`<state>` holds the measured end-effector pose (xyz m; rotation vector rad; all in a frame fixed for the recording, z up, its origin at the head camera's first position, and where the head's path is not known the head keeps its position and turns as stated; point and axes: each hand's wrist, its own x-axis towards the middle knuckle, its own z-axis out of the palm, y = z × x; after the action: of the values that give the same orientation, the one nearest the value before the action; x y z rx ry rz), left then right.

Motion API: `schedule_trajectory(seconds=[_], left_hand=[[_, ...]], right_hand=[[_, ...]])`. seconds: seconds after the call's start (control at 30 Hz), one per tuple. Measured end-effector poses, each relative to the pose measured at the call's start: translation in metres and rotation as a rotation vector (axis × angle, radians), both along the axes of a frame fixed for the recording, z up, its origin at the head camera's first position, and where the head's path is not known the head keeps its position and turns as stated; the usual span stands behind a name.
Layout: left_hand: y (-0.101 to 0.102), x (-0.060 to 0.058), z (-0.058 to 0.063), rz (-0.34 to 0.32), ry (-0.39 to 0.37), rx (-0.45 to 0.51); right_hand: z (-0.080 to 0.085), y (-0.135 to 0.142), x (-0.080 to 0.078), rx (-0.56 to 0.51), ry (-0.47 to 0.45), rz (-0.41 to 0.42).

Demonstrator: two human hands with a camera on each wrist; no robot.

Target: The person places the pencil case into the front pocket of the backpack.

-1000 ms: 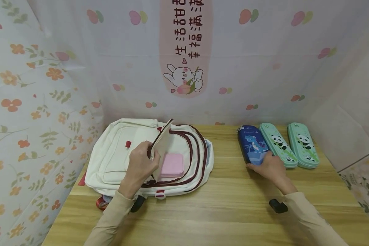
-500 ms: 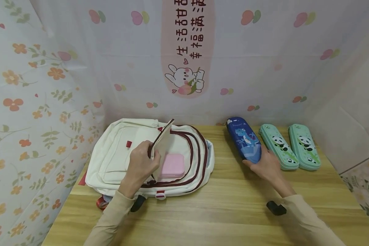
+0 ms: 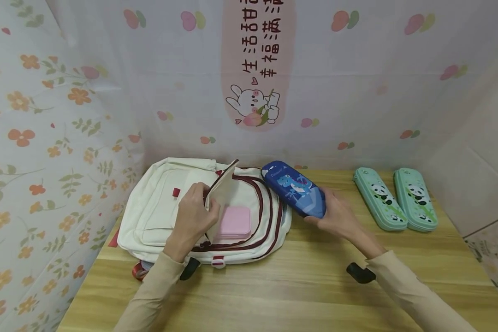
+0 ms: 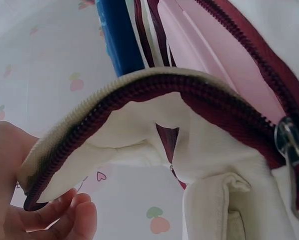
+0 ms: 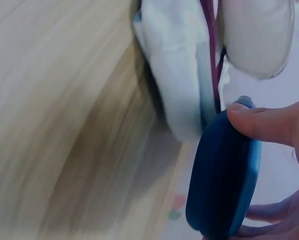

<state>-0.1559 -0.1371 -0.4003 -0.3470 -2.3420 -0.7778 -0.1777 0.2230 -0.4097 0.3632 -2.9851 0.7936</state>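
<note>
A white backpack (image 3: 157, 198) with dark red zippers lies on the table at the left in the head view. My left hand (image 3: 194, 213) pinches the edge of its front flap (image 4: 109, 107) and holds it raised. Inside the opened pocket sits a pink box (image 3: 235, 222). My right hand (image 3: 336, 213) grips the near end of a blue pencil case (image 3: 296, 189) printed with a dinosaur. The case is tilted, and its far end overlaps the backpack's right side in the head view. In the right wrist view the thumb lies along the pencil case's edge (image 5: 222, 175).
Two green panda pencil cases (image 3: 381, 198) (image 3: 416, 199) lie side by side at the right of the wooden table (image 3: 274, 295). A patterned white cloth (image 3: 182, 92) hangs behind and at the left. Red straps (image 3: 139, 271) show at the backpack's lower left.
My right hand has lifted the blue pencil case from beside the green ones and carried it left to the backpack. The left hand still holds the flap in the same place.
</note>
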Motion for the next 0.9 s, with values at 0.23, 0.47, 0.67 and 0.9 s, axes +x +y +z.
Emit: schedule_trajectory(seconds=[0.23, 0.47, 0.67, 0.9], left_hand=[[0.004, -0.005, 0.006, -0.014, -0.037, -0.007], [0.01, -0.012, 0.016, -0.022, -0.147, -0.098], [0.013, -0.019, 0.027, -0.024, -0.227, -0.145], [0.016, -0.021, 0.034, -0.03, -0.225, -0.135]], right_hand=[[0.005, -0.02, -0.011, 0.016, 0.038, 0.145], [0.004, -0.044, -0.023, 0.012, 0.014, 0.219], [0.007, -0.055, -0.037, 0.03, 0.008, 0.275], [0.014, -0.077, -0.061, 0.031, -0.083, 0.356]])
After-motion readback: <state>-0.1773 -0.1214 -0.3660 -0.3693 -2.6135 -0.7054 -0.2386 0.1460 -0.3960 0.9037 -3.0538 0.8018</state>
